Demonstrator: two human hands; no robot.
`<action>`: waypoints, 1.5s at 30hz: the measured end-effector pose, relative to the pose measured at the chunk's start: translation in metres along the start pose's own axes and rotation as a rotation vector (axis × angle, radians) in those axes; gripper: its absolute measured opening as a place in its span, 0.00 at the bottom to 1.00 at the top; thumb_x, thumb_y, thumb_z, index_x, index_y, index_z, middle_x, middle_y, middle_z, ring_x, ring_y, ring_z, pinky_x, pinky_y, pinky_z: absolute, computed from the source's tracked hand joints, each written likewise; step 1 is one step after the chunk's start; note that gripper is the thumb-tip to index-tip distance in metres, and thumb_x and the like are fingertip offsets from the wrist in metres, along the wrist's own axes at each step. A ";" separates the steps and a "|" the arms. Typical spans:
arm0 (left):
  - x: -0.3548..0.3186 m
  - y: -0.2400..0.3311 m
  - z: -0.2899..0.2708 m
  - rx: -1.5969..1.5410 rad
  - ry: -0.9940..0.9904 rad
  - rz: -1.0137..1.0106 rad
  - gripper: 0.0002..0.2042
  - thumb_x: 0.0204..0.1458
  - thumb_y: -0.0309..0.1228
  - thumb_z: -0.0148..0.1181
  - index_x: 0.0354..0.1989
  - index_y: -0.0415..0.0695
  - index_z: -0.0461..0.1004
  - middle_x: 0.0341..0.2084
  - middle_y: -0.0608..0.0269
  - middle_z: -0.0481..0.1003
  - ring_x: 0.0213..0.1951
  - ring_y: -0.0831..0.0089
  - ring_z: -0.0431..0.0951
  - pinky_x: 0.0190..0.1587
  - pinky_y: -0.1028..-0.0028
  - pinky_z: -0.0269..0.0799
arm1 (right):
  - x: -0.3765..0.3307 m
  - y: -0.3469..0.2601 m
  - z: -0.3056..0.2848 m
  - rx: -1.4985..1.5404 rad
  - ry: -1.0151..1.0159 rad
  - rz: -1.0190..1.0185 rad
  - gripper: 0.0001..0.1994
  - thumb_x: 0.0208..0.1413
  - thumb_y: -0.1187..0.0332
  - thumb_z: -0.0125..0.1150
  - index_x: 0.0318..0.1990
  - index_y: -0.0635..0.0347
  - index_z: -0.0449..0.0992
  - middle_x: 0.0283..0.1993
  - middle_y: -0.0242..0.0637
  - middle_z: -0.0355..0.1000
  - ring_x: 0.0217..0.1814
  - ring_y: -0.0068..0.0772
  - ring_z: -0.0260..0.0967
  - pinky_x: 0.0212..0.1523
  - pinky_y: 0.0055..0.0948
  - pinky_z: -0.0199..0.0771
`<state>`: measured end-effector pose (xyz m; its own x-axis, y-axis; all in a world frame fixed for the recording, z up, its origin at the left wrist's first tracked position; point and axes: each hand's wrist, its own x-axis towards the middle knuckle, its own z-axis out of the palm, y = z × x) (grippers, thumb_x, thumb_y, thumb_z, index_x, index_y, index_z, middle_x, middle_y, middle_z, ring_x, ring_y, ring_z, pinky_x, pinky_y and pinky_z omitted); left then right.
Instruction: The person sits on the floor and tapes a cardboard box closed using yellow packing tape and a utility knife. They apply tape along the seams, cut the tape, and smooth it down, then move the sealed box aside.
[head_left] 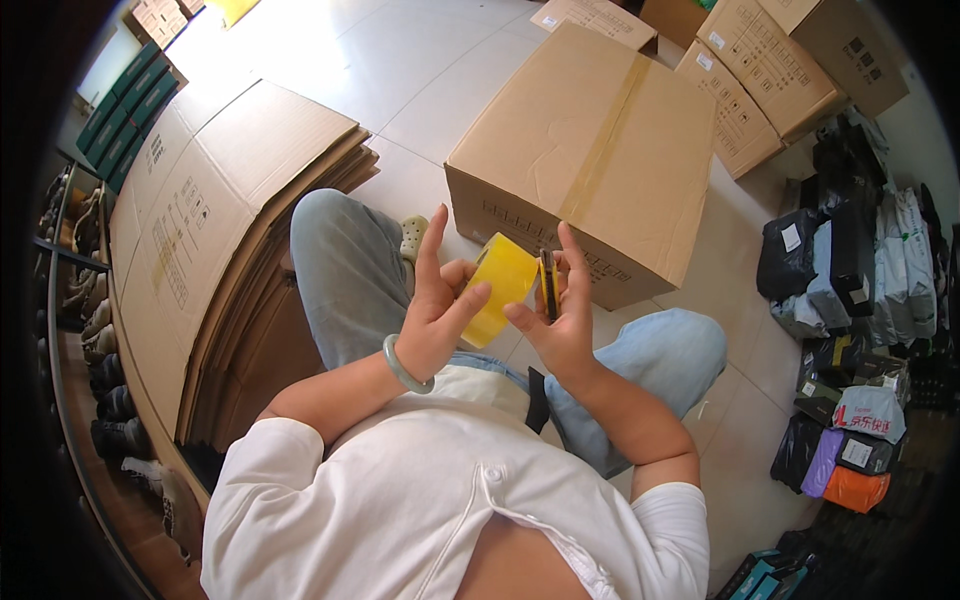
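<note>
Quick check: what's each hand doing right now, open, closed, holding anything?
Left hand: closed on the yellow roll of packing tape, index finger raised.
Right hand: holding the same roll from its other side, fingers by the dark tape cutter.

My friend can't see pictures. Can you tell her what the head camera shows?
A seated person holds a yellow tape roll in both hands, left hand and right hand, above their lap. A taped cardboard box stands on the tiled floor just ahead, flat cardboard is stacked at the left, and bagged parcels are piled at the right.
</note>
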<state>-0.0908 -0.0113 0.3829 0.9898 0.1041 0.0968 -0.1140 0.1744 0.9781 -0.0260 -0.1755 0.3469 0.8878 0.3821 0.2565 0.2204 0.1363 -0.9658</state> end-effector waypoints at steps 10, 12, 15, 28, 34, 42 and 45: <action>-0.004 -0.001 -0.008 -0.057 0.142 0.103 0.38 0.59 0.24 0.49 0.70 0.54 0.29 0.36 0.59 0.73 0.36 0.77 0.72 0.43 0.77 0.66 | 0.007 0.011 0.000 0.401 0.119 0.136 0.31 0.60 0.63 0.55 0.66 0.58 0.47 0.48 0.34 0.55 0.34 0.18 0.58 0.34 0.19 0.63; -0.003 0.002 -0.017 -0.078 0.225 0.128 0.38 0.59 0.24 0.49 0.70 0.54 0.30 0.36 0.58 0.73 0.37 0.77 0.72 0.44 0.78 0.66 | 0.011 0.010 -0.003 0.503 0.131 0.231 0.21 0.65 0.56 0.45 0.59 0.61 0.58 0.44 0.34 0.59 0.29 0.19 0.58 0.28 0.21 0.61; -0.010 0.016 -0.050 -0.085 0.374 0.133 0.36 0.59 0.26 0.50 0.70 0.54 0.34 0.36 0.59 0.73 0.36 0.78 0.73 0.44 0.78 0.67 | 0.014 0.017 -0.005 0.677 -0.099 0.393 0.18 0.68 0.57 0.38 0.52 0.63 0.66 0.42 0.31 0.62 0.28 0.19 0.58 0.27 0.22 0.60; -0.155 0.133 -0.259 0.495 1.313 0.497 0.32 0.58 0.27 0.54 0.67 0.50 0.45 0.50 0.55 0.67 0.44 0.74 0.73 0.49 0.74 0.69 | 0.012 0.002 0.013 0.484 -0.334 0.526 0.36 0.55 0.81 0.47 0.70 0.53 0.43 0.64 0.35 0.50 0.40 0.22 0.60 0.39 0.22 0.64; -0.307 0.182 -0.352 1.362 1.653 0.423 0.37 0.53 0.20 0.56 0.69 0.50 0.41 0.64 0.54 0.55 0.49 0.61 0.73 0.51 0.67 0.69 | 0.005 0.011 0.014 0.536 -0.321 0.705 0.31 0.58 0.74 0.47 0.69 0.57 0.47 0.60 0.39 0.58 0.39 0.25 0.65 0.37 0.23 0.68; -0.499 0.178 -0.370 1.404 1.975 -0.744 0.35 0.53 0.31 0.53 0.66 0.67 0.42 0.47 0.40 0.72 0.46 0.44 0.74 0.48 0.54 0.66 | 0.005 0.017 0.015 0.606 -0.297 0.822 0.21 0.63 0.72 0.46 0.64 0.54 0.59 0.55 0.34 0.67 0.42 0.24 0.72 0.43 0.26 0.77; -0.521 0.140 -0.362 1.186 1.825 -1.281 0.35 0.52 0.32 0.52 0.66 0.65 0.42 0.51 0.43 0.70 0.52 0.46 0.72 0.54 0.57 0.64 | 0.009 0.020 0.009 0.604 -0.213 0.860 0.21 0.62 0.72 0.46 0.63 0.53 0.61 0.56 0.33 0.67 0.43 0.24 0.72 0.44 0.28 0.77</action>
<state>-0.6537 0.3134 0.4028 -0.5204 0.8456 0.1194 0.8517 0.5038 0.1443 -0.0177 -0.1608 0.3300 0.5481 0.7088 -0.4441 -0.7339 0.1529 -0.6618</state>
